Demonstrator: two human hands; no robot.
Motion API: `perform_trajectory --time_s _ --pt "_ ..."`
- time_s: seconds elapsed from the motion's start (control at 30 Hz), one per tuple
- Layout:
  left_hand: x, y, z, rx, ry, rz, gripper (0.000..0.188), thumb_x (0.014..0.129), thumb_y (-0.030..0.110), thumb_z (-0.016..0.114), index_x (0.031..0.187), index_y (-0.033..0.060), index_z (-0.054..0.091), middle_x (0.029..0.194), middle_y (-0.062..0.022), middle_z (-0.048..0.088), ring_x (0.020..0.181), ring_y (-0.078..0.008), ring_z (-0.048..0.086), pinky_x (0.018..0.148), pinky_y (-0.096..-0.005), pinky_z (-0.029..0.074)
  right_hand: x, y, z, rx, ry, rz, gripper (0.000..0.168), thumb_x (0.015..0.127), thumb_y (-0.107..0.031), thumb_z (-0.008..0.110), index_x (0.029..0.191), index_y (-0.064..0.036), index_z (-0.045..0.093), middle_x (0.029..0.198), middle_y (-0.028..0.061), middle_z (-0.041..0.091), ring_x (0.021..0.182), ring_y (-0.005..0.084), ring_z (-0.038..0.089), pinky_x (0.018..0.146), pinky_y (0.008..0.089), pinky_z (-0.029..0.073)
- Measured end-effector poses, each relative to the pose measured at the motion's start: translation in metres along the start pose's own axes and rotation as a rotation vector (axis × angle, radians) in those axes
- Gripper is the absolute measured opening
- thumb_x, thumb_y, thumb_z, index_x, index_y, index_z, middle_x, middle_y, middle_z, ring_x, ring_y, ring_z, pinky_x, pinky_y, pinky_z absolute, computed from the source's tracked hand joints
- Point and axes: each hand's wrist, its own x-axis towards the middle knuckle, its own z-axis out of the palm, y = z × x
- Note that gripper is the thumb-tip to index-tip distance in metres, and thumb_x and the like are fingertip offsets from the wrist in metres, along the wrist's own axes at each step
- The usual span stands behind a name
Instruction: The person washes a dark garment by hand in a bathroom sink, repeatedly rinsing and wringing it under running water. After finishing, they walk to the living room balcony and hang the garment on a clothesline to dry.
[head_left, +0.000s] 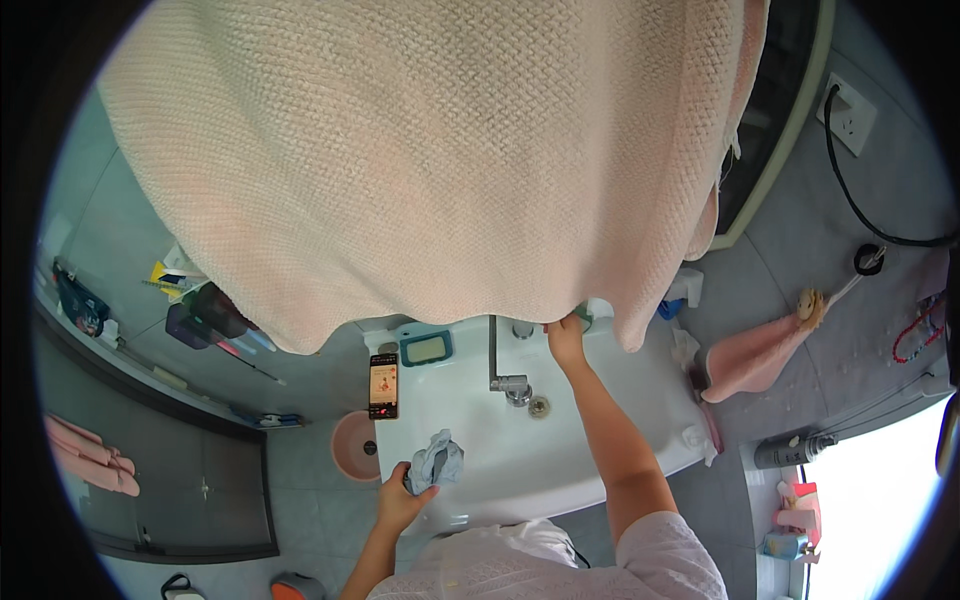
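Note:
My left hand (399, 496) grips a crumpled light blue-grey cloth (442, 465) above the left front of the white washbasin (510, 472). At the back of the basin, my right hand (566, 339) reaches beside a green object (584, 318) that is mostly hidden. The hanging cream-pink towel (450, 165) covers part of that area, so what its fingers touch is unclear. Between the hands stands a chrome faucet (514, 386) with a long bent spout, near the round metal drain (539, 407).
On the basin's left rim lie a phone (383, 386) with a lit screen and a blue-green soap dish (426, 348) with a pale bar of soap. A pink bucket (355, 446) stands beside the basin. A small pink towel (757, 364) hangs on the right wall.

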Motion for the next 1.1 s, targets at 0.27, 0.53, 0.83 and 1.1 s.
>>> perform_trajectory --time_s 0.27,0.53,0.83,1.1 --pt "-0.011 0.004 0.013 -0.055 0.022 -0.064 0.062 0.062 0.029 0.081 0.106 -0.0029 0.053 0.089 -0.0170 0.064 0.082 -0.0259 0.063 0.072 -0.0339 0.050 0.011 0.023 0.013 -0.067 0.072 -0.079 0.027 0.088 -0.019 0.049 0.089 0.006 0.058 0.074 0.0214 0.061 0.068 0.0348 0.058 0.064 0.0402 0.043" --pt "0.005 0.023 0.008 0.373 -0.150 0.075 0.066 0.062 0.041 0.077 0.104 -0.0051 0.055 0.091 -0.0225 0.063 0.087 -0.0365 0.061 0.075 -0.0396 0.048 -0.027 -0.009 -0.058 -0.132 -0.399 0.177 0.034 0.089 -0.023 0.048 0.069 0.002 0.057 0.061 0.0082 0.057 0.056 0.0156 0.054 0.055 0.0312 0.044" --pt "-0.018 0.168 -0.083 -0.828 -0.410 0.273 0.073 0.064 0.019 0.078 0.126 -0.0013 0.045 0.113 -0.0151 0.056 0.100 -0.0226 0.058 0.085 -0.0358 0.048 -0.075 -0.197 -0.182 0.299 -0.712 0.034 0.023 0.085 -0.014 0.050 0.069 0.000 0.059 0.070 0.0068 0.059 0.068 0.0143 0.057 0.072 0.0306 0.046" --pt "0.034 0.108 0.061 -0.570 -0.677 -0.237 0.061 0.070 0.020 0.071 0.125 0.0092 0.049 0.096 -0.0104 0.062 0.093 -0.0219 0.061 0.076 -0.0347 0.049 -0.113 0.012 -0.122 0.059 -0.760 0.052 0.025 0.088 -0.020 0.046 0.071 -0.009 0.060 0.078 0.0114 0.061 0.079 0.0277 0.057 0.084 0.0480 0.042"
